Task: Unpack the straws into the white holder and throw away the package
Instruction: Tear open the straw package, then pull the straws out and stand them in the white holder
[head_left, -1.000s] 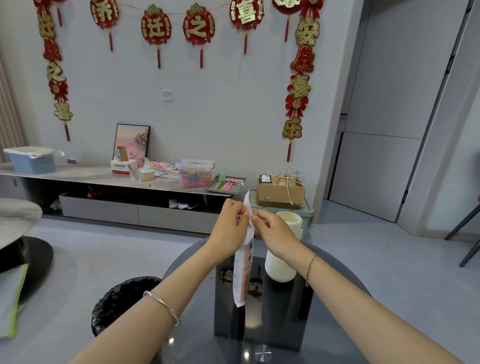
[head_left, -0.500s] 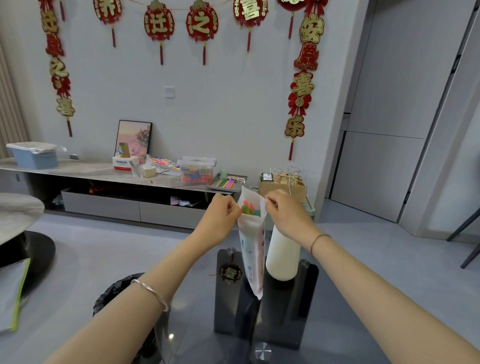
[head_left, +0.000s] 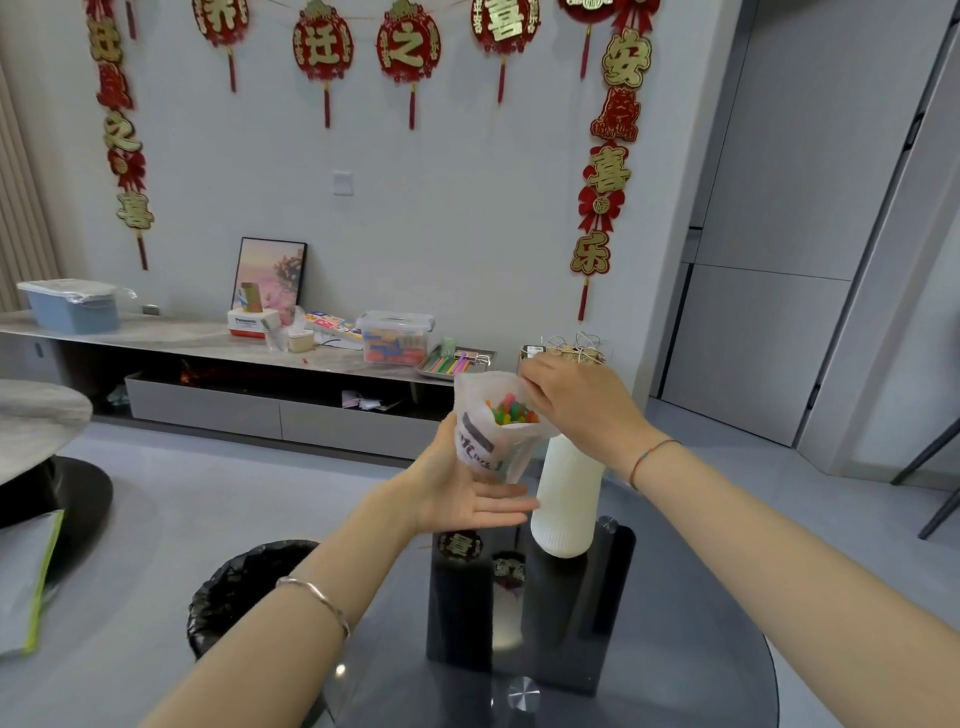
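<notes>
A black-lined bin (head_left: 244, 587) sits on the floor just left of the dark glass table (head_left: 675, 691), handy for the wrapper. The left hand (head_left: 457, 493) cradles the package (head_left: 493, 441) from below, fingers (head_left: 506, 506) spread flat and open. The bag's mouth gapes, showing coloured straws (head_left: 510, 413). The right hand (head_left: 576, 410) is at the rim; whether it pinches the film cannot be told. The white holder (head_left: 566, 499) stands just right, with clear room above. Best tilt the bag slowly over it.
</notes>
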